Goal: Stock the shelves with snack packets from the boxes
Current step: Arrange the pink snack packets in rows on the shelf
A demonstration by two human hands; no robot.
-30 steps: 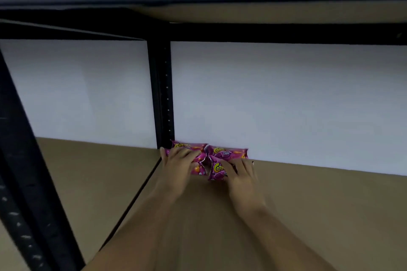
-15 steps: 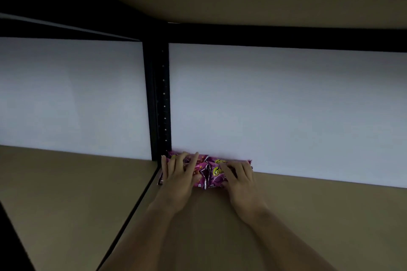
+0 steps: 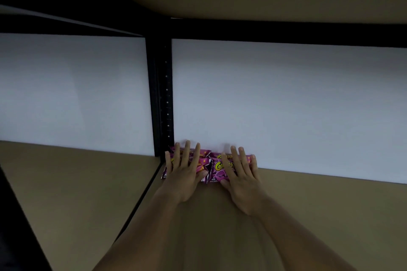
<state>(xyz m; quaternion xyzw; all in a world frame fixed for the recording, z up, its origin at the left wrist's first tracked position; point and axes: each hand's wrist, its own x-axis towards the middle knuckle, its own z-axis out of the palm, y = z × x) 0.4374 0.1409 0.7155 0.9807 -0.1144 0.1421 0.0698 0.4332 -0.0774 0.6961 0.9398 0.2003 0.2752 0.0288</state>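
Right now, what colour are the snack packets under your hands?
Pink-magenta snack packets with yellow lettering, seen in the head view, the only one.

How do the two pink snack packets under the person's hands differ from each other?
The left packet lies next to the black shelf post; the right packet lies further along the white back wall. The left hand hides most of the left packet's print, while the right packet shows yellow lettering beside the right hand. Both are pink, lie on the brown shelf against the wall, and have straight fingers pressing on them.
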